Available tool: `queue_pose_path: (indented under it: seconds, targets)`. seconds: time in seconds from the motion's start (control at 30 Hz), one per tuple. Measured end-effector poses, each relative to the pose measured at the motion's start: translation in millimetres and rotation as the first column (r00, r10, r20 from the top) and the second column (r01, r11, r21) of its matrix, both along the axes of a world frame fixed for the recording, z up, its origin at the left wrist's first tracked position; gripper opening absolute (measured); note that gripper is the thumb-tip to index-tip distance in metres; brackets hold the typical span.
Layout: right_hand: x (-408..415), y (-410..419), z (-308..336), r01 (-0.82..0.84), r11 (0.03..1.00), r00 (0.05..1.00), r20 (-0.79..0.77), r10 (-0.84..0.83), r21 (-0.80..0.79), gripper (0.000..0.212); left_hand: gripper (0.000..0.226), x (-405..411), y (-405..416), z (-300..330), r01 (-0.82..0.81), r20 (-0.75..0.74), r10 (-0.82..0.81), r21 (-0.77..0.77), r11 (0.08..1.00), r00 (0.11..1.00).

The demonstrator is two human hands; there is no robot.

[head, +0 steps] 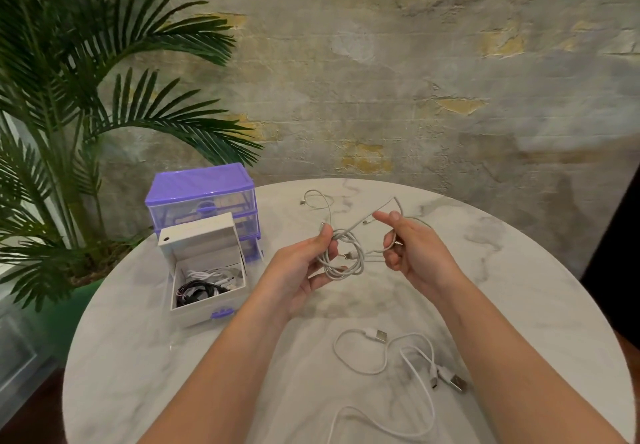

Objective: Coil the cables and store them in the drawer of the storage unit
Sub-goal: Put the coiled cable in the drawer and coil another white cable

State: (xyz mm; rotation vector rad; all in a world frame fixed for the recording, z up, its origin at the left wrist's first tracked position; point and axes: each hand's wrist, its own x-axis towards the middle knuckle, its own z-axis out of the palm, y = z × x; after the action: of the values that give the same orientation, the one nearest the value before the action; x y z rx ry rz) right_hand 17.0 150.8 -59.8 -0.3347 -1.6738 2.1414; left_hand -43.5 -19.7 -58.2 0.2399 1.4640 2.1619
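**benchwatcher:** ok, what have you got on the head cam right now? where's the cable?

**remote_op:** so I'm looking down at a round marble table. The left hand is palm-up, with thumb and fingers pinched on a gray cable that's already wound into a few loops. The coil hangs between the 2 hands, just above the tabletop. The right hand has its lower fingers curled round the loose run of that same cable, index finger and thumb sticking out toward the left hand. The free tail runs up and away over the table toward the wall, ending in a little plug near the far edge.

**benchwatcher:** and the storage thing?

**remote_op:** purple storage unit is at the table's left side, by a palm plant. Its bottom drawer is pulled right out and sits on the table in front of the unit, purple handle facing me. Inside I can see a black cable bundle and a white one behind it. There's a white flap or lid standing up at the back of the drawer, can't tell exactly what it belongs to.

**benchwatcher:** anything else loose?

**remote_op:** yeah, white USB cables sprawled uncoiled on the near side of the table, between my forearms. I count at least 2 USB-A plugs, but they're tangled enough that I can't tell how many cables there are.
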Motion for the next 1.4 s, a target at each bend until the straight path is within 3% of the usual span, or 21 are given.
queue_pose_path:
  seconds: [0.27, 0.37, 0.43, 0.57, 0.73, 0.83, 0.93, 1.13, 1.4]
  targets:
    - [-1.2, -13.5, -1.3, -0.311, 0.950, 0.939, 0.147, 0.311, -0.024, 0.030, 0.024, -0.9, 1.7, -3.1, -0.036, -0.016, 0.036, 0.034, 0.999, 0.999]
    - [2.4, -18.8, 1.7, -0.447, 0.891, 0.884, 0.119, 0.453, -0.072, 0.034, 0.027, -3.3, 1.3, -3.8, -0.084, -0.069, 0.086, 0.028, 0.996, 0.994]
    - [4.7, -22.9, 3.8, -0.491, 0.871, 0.866, 0.107, 0.489, -0.010, 0.030, 0.026, -4.3, 1.7, -3.1, -0.111, -0.079, 0.111, 0.006, 0.994, 0.991]
    - [1.6, -34.7, 0.1, -0.369, 0.902, 0.927, 0.163, 0.339, 0.224, 0.043, 0.023, -2.1, 3.5, -1.9, -0.105, -0.083, 0.109, 0.057, 0.993, 0.991]
    - [-2.1, -44.4, -1.3, -0.232, 0.904, 0.972, 0.111, 0.205, 0.360, 0.050, 0.021, -5.1, 1.6, 0.0, -0.165, -0.047, 0.174, 0.145, 0.976, 0.984]
    - [-3.8, -38.6, -2.7, -0.132, 0.800, 0.984, 0.174, 0.035, 0.585, 0.044, 0.021, -9.5, -0.3, 2.8, -0.211, -0.033, 0.221, 0.200, 0.957, 0.975]
    - [-5.6, -27.8, -7.4, -0.053, 0.707, 0.981, 0.169, -0.095, 0.705, 0.027, 0.019, -13.2, -0.3, 3.7, -0.242, -0.019, 0.252, 0.214, 0.946, 0.968]
    - [-7.2, -3.9, -17.6, 0.045, 0.596, 0.946, 0.157, -0.283, 0.801, 0.033, 0.020, -19.9, -4.0, 6.4, -0.294, -0.002, 0.307, 0.286, 0.912, 0.952]
    - [-7.3, 11.9, -21.8, 0.071, 0.528, 0.908, 0.164, -0.386, 0.846, 0.037, 0.017, -18.9, -11.0, 14.5, -0.352, 0.012, 0.370, 0.340, 0.872, 0.929]
